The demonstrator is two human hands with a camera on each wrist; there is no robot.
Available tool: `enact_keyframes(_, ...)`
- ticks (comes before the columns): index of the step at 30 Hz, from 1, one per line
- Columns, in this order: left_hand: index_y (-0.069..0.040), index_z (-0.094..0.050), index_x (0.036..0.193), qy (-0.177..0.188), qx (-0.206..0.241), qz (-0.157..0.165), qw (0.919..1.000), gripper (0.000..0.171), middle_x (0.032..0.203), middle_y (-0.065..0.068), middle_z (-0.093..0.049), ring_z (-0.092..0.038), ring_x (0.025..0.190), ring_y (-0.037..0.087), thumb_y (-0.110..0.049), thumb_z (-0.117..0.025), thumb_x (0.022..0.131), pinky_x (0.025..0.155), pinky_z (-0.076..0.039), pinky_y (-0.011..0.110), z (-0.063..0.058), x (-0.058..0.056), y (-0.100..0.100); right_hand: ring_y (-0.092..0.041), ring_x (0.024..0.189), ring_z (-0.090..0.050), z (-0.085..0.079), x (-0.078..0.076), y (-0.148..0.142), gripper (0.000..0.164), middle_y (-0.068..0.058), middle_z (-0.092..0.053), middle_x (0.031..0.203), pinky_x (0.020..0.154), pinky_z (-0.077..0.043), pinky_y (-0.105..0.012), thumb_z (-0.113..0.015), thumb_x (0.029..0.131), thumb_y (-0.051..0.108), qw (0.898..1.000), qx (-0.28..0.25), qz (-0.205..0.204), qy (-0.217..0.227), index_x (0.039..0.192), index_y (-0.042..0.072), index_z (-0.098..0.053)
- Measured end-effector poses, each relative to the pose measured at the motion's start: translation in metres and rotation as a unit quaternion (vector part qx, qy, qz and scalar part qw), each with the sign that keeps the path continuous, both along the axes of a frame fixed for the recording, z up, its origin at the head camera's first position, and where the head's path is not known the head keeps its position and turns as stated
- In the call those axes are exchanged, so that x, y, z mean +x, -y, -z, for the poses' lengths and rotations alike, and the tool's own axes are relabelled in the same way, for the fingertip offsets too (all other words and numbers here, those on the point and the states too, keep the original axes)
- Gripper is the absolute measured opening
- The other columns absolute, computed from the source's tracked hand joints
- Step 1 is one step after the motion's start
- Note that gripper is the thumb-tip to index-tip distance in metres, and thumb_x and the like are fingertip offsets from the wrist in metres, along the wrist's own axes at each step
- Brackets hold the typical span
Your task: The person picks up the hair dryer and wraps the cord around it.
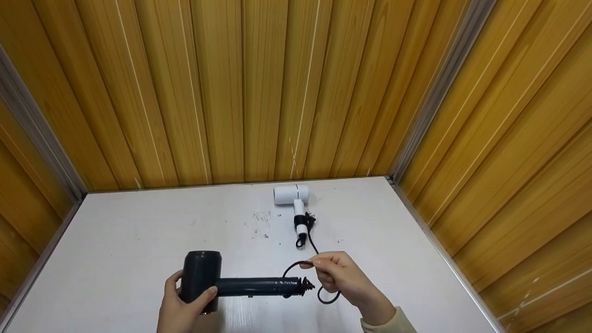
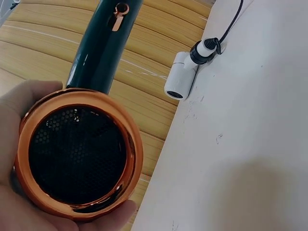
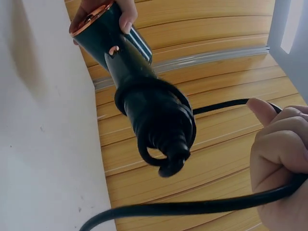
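Note:
My left hand (image 1: 182, 307) grips a dark green hair dryer (image 1: 252, 286) by its barrel, with the handle pointing right. In the left wrist view, the dryer's copper-coloured ring (image 2: 134, 144) surrounds a dark mesh grille. My right hand (image 1: 344, 280) pinches the dryer's black cord (image 1: 296, 263) just beyond the handle's end. Part of the cord circles the handle's end in the right wrist view, and a stretch of cord (image 3: 192, 208) runs from the curled fingers across the foreground. A loop of it hangs below my right hand in the head view.
A white hair dryer (image 1: 286, 195) lies on the white table (image 1: 138, 240) near its back edge, black cord wound round its handle. Wood-patterned panels (image 1: 259, 92) rise behind and at both sides, with grey metal strips at the corners. Small dark marks dot the tabletop.

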State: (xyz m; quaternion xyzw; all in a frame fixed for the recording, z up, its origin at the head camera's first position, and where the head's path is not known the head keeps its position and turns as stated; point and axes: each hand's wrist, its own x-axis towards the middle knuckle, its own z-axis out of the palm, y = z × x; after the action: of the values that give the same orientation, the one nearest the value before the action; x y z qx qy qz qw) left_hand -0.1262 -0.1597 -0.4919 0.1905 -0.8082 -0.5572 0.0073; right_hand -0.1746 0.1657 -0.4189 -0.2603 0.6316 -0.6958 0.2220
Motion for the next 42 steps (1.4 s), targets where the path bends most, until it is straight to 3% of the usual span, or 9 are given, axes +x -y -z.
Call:
enact_keyframes(4,-0.002,-0.011,0.139,0.000,-0.015,-0.016,0.9998,0.106,0.120,0.036,-0.041,-0.051,0.102,0.045,-0.053,-0.070,0.068,0.075,-0.051,0.043,-0.005,0.000,-0.003,-0.002,0.044,-0.025,-0.001,0.009,0.000,0.035,0.006,-0.033,0.054,0.039,-0.019,-0.020,-0.040,0.096,0.013,1.000,-0.023,0.007,-0.019,0.112,-0.017,-0.052)
enact_keyframes(9,-0.006,-0.010,0.141,-0.016,-0.013,-0.043,0.9989,0.108,0.125,0.033,-0.040,-0.051,0.103,0.044,-0.055,-0.070,0.066,0.078,-0.049,0.045,-0.012,0.000,-0.008,-0.002,0.045,-0.028,-0.002,0.018,0.002,0.037,0.008,-0.036,0.055,0.040,-0.019,-0.020,-0.041,0.096,0.014,0.999,-0.003,0.028,-0.017,0.114,-0.017,-0.050)
enact_keyframes(17,-0.011,-0.011,0.142,-0.055,-0.008,-0.097,0.9937,0.112,0.122,0.029,-0.043,-0.053,0.100,0.042,-0.064,-0.068,0.061,0.073,-0.051,0.044,-0.018,-0.004,-0.016,-0.003,0.047,-0.029,0.000,0.031,0.007,0.035,0.006,-0.037,0.057,0.038,-0.018,-0.020,-0.041,0.096,0.016,0.999,0.016,0.031,-0.018,0.122,-0.005,-0.052)
enact_keyframes(26,-0.010,-0.011,0.142,-0.085,0.008,-0.129,0.9880,0.109,0.119,0.026,-0.045,-0.054,0.098,0.040,-0.063,-0.066,0.064,0.069,-0.052,0.042,-0.025,-0.006,-0.021,-0.010,0.045,-0.026,0.011,0.038,0.011,0.034,-0.021,-0.026,0.054,0.034,-0.018,-0.023,-0.031,0.097,0.001,0.996,-0.031,0.011,-0.084,0.125,-0.006,-0.048)
enact_keyframes(31,-0.010,-0.011,0.142,-0.094,0.011,-0.148,0.9846,0.107,0.118,0.025,-0.045,-0.054,0.098,0.040,-0.061,-0.066,0.066,0.070,-0.052,0.044,-0.026,-0.007,-0.021,-0.020,0.044,-0.023,0.016,0.041,0.015,0.034,-0.020,-0.027,0.052,0.034,-0.018,-0.025,-0.029,0.096,-0.002,0.996,-0.045,-0.010,-0.079,0.126,-0.009,-0.044)
enact_keyframes(37,-0.010,-0.010,0.142,-0.121,0.022,-0.166,0.9784,0.100,0.119,0.026,-0.043,-0.054,0.097,0.041,-0.053,-0.066,0.072,0.066,-0.053,0.041,-0.027,-0.006,-0.023,-0.022,0.041,-0.025,0.022,0.048,0.015,0.035,-0.026,-0.032,0.056,0.034,-0.018,-0.033,-0.029,0.097,0.000,0.998,-0.042,-0.014,-0.055,0.128,-0.006,-0.044)
enact_keyframes(42,-0.011,-0.009,0.142,-0.138,0.034,-0.182,0.9729,0.095,0.120,0.027,-0.042,-0.054,0.097,0.041,-0.048,-0.065,0.075,0.065,-0.053,0.040,-0.029,-0.007,-0.022,-0.030,0.042,-0.026,0.026,0.053,0.014,0.035,-0.028,-0.038,0.057,0.034,-0.023,-0.034,-0.028,0.097,-0.001,0.996,-0.034,-0.023,-0.084,0.128,-0.006,-0.042)
